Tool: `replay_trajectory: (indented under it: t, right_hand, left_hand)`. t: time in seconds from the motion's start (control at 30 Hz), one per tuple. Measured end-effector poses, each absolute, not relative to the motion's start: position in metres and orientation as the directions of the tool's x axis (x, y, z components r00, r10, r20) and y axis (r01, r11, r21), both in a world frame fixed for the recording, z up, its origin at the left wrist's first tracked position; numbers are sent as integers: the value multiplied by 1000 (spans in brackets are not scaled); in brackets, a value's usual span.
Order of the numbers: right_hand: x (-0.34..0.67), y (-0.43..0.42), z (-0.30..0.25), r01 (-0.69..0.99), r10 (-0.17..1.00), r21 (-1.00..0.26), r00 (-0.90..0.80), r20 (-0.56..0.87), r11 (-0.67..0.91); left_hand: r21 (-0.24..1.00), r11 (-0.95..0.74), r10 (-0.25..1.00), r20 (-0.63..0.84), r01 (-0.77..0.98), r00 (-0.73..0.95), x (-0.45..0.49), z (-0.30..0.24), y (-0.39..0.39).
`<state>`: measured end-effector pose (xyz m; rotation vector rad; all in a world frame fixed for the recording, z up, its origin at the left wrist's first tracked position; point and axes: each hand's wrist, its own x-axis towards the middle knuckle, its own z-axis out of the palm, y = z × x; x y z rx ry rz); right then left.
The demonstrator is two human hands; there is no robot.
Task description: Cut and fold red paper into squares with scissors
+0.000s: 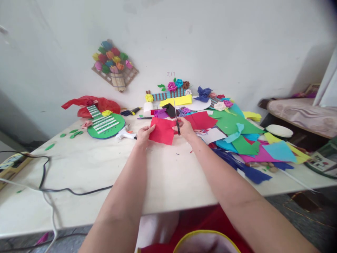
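Head view: arms (126, 182) outstretched forward; left fingers (151, 129) pinching red paper (161, 132), right fingers (182, 121) clamped on scissors (177, 122).

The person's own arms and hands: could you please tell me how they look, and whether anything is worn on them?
The left hand and the right hand are bare, without gloves. No sleeve, watch or bracelet shows on the left forearm or the right forearm. Rings would be too small to tell.
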<state>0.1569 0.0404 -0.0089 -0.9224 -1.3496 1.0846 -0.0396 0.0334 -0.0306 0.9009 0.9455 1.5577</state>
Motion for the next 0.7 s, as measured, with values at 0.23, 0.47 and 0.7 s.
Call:
replay_trajectory:
  t: [0.23, 0.47, 0.7]
  right_hand:
    - [156, 38, -7, -80, 951, -956, -106, 290, 282]
    - [154, 39, -8, -65, 962, -969, -122, 246, 239]
    - [150, 43, -15, -101, 966, -967, -92, 242, 232]
  left_hand:
    - [919, -149, 987, 114, -366, -114, -37, -28, 30]
    - [914, -217, 974, 177, -343, -145, -35, -32, 34]
    - [887, -274, 961, 232, -372, -152, -34, -34, 35]
